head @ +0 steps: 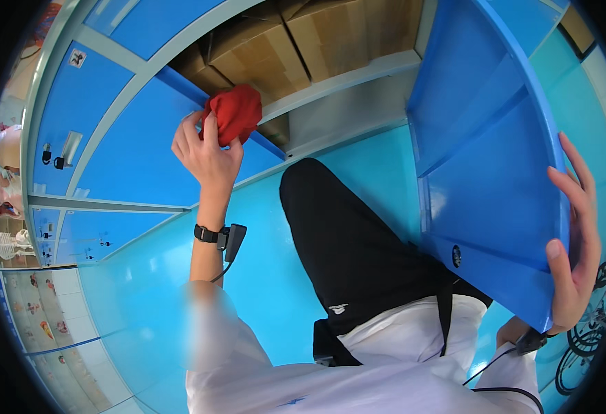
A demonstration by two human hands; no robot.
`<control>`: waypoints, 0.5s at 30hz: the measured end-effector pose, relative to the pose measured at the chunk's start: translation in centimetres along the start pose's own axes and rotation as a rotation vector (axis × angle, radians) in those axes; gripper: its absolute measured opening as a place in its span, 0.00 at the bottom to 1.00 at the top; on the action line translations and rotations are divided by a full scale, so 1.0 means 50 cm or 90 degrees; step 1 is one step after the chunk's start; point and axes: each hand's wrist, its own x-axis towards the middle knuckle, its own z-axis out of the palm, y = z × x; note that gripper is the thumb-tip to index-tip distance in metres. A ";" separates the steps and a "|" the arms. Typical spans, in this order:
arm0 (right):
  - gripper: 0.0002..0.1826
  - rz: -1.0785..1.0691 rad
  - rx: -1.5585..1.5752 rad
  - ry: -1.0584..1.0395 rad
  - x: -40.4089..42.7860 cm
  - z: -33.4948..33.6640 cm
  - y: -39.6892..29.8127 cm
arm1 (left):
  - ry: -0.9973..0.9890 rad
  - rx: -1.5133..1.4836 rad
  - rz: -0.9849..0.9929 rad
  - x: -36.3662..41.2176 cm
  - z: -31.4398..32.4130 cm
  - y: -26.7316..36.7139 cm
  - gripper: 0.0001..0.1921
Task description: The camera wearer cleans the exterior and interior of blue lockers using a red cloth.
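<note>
My left hand (204,147) holds a bunched red cloth (236,115) in its fingers, at the left side of the open lower cabinet. The cloth is in front of the cabinet's blue left edge and the cardboard boxes (261,57) inside; whether it touches the frame I cannot tell. At the right, my right hand (575,233) grips the free edge of the open blue cabinet door (484,139), thumb on its inner face. A round black lock (457,256) is set in that door.
Blue lockers (83,121) with black padlocks (53,158) run along the left. My bent knee (313,181) is before the opening, over a glossy turquoise floor (147,279). A model skeleton (10,243) is at far left, a wheelchair (587,331) at lower right.
</note>
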 end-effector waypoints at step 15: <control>0.28 0.051 -0.218 -0.100 -0.013 -0.007 -0.038 | 0.594 -0.243 -0.465 0.107 -0.032 -0.147 0.31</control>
